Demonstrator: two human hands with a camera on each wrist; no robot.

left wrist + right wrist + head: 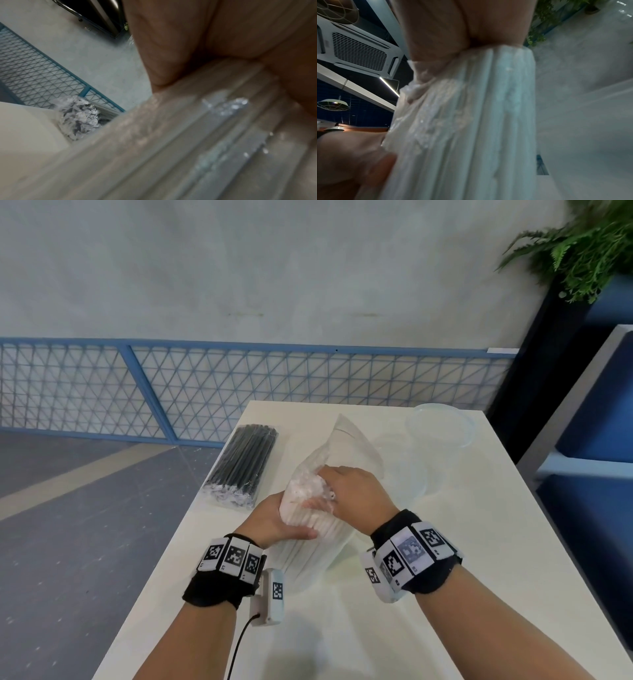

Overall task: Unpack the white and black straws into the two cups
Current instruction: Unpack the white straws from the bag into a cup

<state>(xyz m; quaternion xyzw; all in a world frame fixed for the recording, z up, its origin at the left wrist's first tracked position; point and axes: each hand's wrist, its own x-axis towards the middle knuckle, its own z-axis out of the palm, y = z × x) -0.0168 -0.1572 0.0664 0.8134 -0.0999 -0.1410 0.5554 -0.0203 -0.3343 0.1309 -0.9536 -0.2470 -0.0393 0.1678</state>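
A bundle of white straws [310, 517] in a clear plastic bag [352, 445] stands tilted over the middle of the white table [479, 542]. My left hand [291, 529] grips the bundle from the left. My right hand [330, 494] grips its top end through the crumpled plastic. Both wrist views show the straws, white straws [188, 135] and white straws [479, 121], close under my palms. A sealed pack of black straws [243, 465] lies at the table's left edge; the left wrist view shows the crumpled end of the black pack [78, 117]. Two clear cups stand at the right: a far cup [440, 424] and a near cup [407, 474].
A blue mesh fence [205, 392] runs behind the table, with a grey wall above it. A fern [582, 248] and a dark pillar stand at the back right. Blue seating [596, 474] borders the table's right side. A cable hangs from my left wrist.
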